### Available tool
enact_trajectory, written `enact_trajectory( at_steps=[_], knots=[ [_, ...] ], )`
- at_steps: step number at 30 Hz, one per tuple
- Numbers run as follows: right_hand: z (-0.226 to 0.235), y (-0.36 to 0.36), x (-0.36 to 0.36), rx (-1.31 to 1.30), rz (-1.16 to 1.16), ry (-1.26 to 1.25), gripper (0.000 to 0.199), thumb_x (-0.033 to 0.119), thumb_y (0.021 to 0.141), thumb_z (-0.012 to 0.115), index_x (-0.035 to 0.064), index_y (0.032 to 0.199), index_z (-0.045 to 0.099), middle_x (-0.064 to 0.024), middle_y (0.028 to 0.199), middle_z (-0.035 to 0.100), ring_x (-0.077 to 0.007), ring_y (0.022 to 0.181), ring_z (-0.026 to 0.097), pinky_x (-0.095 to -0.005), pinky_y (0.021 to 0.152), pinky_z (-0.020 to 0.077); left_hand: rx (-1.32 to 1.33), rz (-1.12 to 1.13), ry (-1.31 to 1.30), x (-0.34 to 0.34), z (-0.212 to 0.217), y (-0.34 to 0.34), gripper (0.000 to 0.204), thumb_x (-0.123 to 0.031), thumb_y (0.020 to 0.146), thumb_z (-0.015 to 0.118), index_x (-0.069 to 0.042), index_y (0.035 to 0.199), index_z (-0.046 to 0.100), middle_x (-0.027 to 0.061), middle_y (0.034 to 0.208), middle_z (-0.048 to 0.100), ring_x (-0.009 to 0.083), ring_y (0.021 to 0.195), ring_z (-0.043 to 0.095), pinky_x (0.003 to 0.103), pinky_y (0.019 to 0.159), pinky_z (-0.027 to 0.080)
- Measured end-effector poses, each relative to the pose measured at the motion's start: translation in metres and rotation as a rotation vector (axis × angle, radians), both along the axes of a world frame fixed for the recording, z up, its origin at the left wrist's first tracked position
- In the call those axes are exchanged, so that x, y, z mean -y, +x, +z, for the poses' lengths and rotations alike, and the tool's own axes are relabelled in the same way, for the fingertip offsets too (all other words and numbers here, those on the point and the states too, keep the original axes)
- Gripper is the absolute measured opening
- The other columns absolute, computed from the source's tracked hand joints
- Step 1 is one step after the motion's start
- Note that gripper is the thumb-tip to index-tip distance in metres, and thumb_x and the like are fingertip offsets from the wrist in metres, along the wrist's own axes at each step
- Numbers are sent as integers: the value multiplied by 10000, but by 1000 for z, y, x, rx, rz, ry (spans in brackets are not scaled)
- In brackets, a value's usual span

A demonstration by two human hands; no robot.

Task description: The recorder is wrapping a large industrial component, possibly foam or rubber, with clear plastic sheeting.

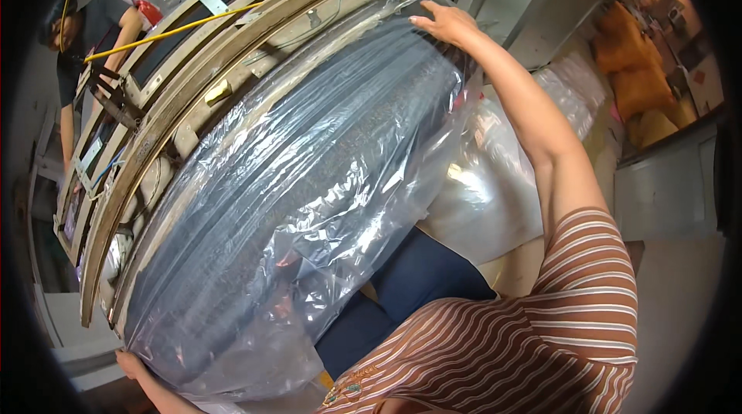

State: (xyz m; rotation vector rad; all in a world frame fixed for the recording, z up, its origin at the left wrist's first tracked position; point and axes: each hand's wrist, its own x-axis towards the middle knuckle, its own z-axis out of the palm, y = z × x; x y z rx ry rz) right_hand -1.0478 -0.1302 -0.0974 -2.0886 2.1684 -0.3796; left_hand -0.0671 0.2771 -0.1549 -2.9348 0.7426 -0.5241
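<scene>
A clear plastic sheet (340, 201) lies wrinkled over a long, dark padded board (255, 159) that slants across the middle in front of me. My right hand (448, 25) rests on the sheet at the board's far right end, thumb and forefinger stretched out and apart. Down at the near left end, my left hand (133, 365) is closed on the edge of the sheet; part of its fingers is hidden. The sheet's near side hangs loosely over my lap.
Beyond the board stands a curved wooden frame (147, 132) with metal brackets and a yellow hose (185, 27). Another person (100, 20) leans at its far left. Bundled clear plastic (495, 197) lies to my right, with an orange cloth-like piece (634, 66) farther back.
</scene>
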Motion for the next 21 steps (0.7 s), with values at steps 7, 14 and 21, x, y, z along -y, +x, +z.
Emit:
enact_trajectory(
  at_steps=[7, 14, 21],
  knots=[
    [-51, 15, -33, -104, -115, -328, 667, 607, 857, 396, 210, 1390, 346, -145, 1435, 309, -381, 1311, 282, -546, 1034, 239, -311, -844, -174, 110, 58, -255, 356, -231, 960, 426, 44, 1168, 512, 206, 1146, 555, 320, 1061, 524, 360, 936, 385],
    [-69, -78, -15, 793, 165, 4, 492, 420, 879, 476, 36, 1175, 563, -149, 1162, 592, -277, 1040, 575, -339, 901, 439, -289, -865, -121, 130, 12, -302, 533, -368, 970, 348, 20, 1335, 385, 223, 1378, 369, 343, 1296, 315, 390, 1077, 226],
    [-295, -190, -78, 260, -129, 188, 367, 384, 770, 544, 62, 874, 685, -153, 754, 663, -291, 687, 640, -404, 636, 499, -193, -739, -108, 132, 1, -269, 596, -433, 956, 350, 23, 1339, 373, 235, 1377, 360, 356, 1287, 317, 409, 1080, 234]
  ],
)
